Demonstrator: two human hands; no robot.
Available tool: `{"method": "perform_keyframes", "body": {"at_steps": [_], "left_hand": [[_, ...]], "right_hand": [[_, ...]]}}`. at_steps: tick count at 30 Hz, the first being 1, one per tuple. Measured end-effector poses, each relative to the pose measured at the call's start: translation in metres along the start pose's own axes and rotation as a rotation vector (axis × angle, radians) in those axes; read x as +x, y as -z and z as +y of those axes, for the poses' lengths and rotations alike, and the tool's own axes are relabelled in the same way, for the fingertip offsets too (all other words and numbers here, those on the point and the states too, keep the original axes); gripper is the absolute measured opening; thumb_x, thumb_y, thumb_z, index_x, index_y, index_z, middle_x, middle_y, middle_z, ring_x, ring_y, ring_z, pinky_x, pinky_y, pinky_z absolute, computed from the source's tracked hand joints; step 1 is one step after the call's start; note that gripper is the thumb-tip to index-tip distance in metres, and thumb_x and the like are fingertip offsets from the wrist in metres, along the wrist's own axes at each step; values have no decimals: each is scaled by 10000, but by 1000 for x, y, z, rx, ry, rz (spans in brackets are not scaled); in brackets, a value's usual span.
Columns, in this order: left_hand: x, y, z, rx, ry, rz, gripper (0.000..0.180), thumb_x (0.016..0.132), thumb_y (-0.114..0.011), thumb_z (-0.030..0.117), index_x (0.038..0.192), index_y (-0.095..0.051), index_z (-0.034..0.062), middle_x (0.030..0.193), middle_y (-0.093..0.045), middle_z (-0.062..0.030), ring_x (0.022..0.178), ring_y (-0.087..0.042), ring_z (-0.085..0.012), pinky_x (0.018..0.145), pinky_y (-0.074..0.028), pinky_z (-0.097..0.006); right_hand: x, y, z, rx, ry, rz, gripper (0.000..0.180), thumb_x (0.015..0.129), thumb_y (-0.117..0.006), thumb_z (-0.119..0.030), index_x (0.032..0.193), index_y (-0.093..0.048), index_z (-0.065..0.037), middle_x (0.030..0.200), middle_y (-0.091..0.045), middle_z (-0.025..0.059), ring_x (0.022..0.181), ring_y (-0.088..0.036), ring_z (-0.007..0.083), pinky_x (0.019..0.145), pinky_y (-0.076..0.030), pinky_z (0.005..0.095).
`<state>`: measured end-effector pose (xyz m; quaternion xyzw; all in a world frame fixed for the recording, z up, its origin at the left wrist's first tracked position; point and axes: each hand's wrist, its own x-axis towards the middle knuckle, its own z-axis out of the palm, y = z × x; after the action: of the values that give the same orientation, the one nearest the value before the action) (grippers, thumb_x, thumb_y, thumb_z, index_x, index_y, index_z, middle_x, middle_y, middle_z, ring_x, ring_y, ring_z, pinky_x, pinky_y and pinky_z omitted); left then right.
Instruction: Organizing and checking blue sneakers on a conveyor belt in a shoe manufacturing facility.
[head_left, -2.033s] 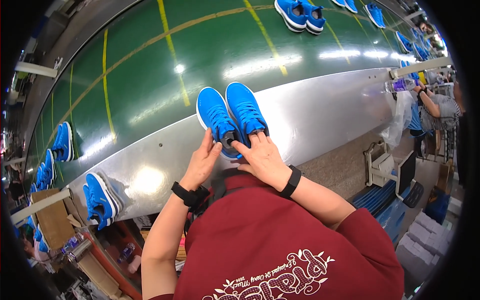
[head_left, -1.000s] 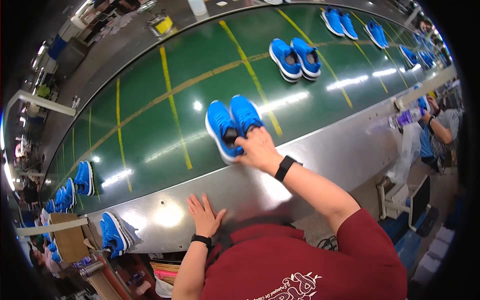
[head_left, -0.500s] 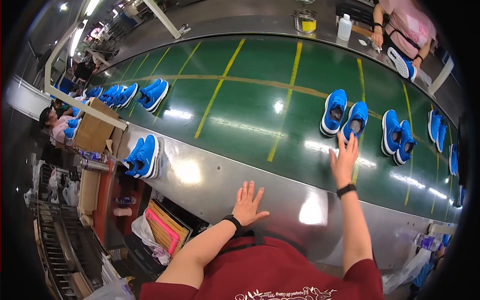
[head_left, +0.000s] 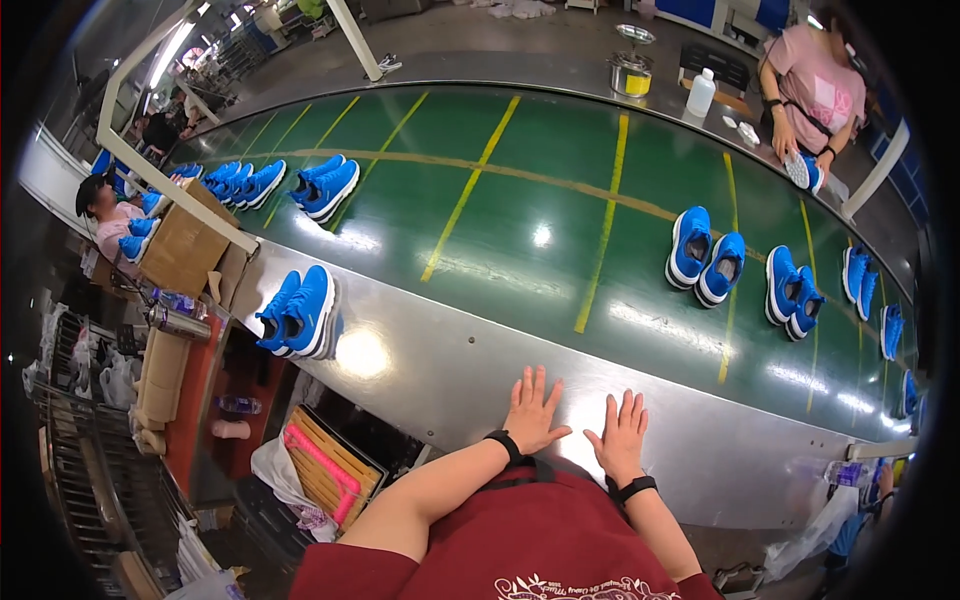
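Green conveyor belt point(head_left: 520, 210) with yellow lines, edged by a bare metal ledge point(head_left: 430, 360), curving through a shoe factory. Left hand point(head_left: 532, 410) and right hand point(head_left: 622, 438): both flat, fingers spread, palms down on the ledge, grasping nothing, seemingly propping the person. Nearest blue sneaker pair point(head_left: 706, 262): upright on the belt, well apart from both hands. Another pair point(head_left: 300, 312) sits on the ledge, leftward.

Glossy green conveyor belt point(head_left: 560, 200) with yellow lines — grey concrete floor point(head_left: 480, 50) beyond
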<state>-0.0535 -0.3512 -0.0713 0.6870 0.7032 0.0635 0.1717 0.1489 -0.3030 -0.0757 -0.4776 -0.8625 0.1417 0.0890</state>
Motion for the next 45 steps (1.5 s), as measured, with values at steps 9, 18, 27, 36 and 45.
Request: {"method": "perform_keyframes", "body": {"at_steps": [9, 18, 27, 36, 45], "left_hand": [[12, 33, -85, -410, -235, 119, 515, 803, -669, 283, 1244, -533, 55, 1295, -482, -197, 1211, -410, -389, 1007, -376, -455], [21, 186, -315, -433, 101, 373, 410, 843, -652, 284, 1180, -596, 59, 1198, -582, -185, 1137, -519, -342, 992, -397, -417], [53, 279, -526, 31, 331, 434, 473, 747, -730, 216, 1175, -590, 72, 1213, -554, -161, 1161, -484, -339, 963, -419, -403], [108, 298, -615, 387, 494, 205, 701, 528, -869, 265, 1177, -605, 283, 1449, -318, -148, 1338, -300, -332, 1047, -314, -474], [143, 313, -636, 501, 602, -182, 573, 514, -866, 409, 1057, -694, 343, 1364, -476, -68, 1301, -365, -274, 1028, -302, -417]], "right_hand": [[1, 5, -8, -9, -44, -18, 705, 807, -648, -415, 1369, -395, -75, 1487, -241, 216, 1391, -161, 410, 1107, -149, 525], [18, -1, -40, 86, -382, 49, 639, 840, -610, -307, 1379, -370, -63, 1468, -300, 198, 1396, -187, 375, 1127, -113, 509], [34, -44, -144, 53, -470, 169, 672, 857, -609, -310, 1410, -322, -56, 1462, -234, 287, 1391, -141, 432, 1126, -105, 531], [51, -47, -195, -55, -501, -172, 688, 832, -614, -365, 1402, -339, -98, 1488, -80, 317, 1383, -31, 496, 1101, -81, 585], [57, -47, -198, -80, -503, -176, 679, 827, -595, -386, 1383, -357, -78, 1481, -91, 334, 1380, -38, 502, 1098, -85, 582]]}}
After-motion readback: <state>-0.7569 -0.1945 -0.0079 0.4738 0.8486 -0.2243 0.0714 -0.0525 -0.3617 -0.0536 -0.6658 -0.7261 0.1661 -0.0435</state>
